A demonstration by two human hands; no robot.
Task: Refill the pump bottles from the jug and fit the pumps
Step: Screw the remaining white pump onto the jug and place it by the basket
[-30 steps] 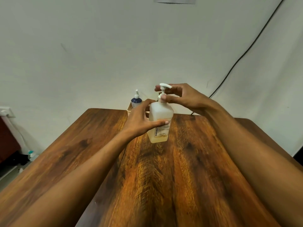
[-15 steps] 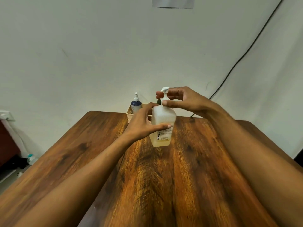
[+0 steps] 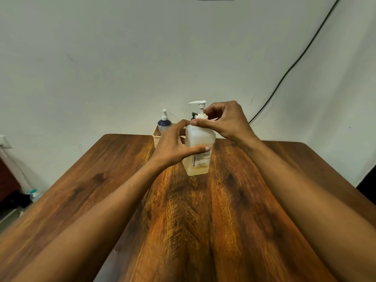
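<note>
Pale plastic pump bottle (image 3: 198, 147), upright at frame centre on the wooden table (image 3: 101, 180): my left hand (image 3: 175, 146) curls round its body, my right hand (image 3: 225, 123) pinches the pump (image 3: 197, 102) at the neck (nozzle pointing left). Just upper left, a blue bottle (image 3: 164, 123) sits in a basket (image 3: 157, 137).

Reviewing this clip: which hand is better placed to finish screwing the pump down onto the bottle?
Right, most likely. The right hand pinches the pump collar at the neck, so it can twist it. The left hand grips the body of the bottle, steadying it.
</note>
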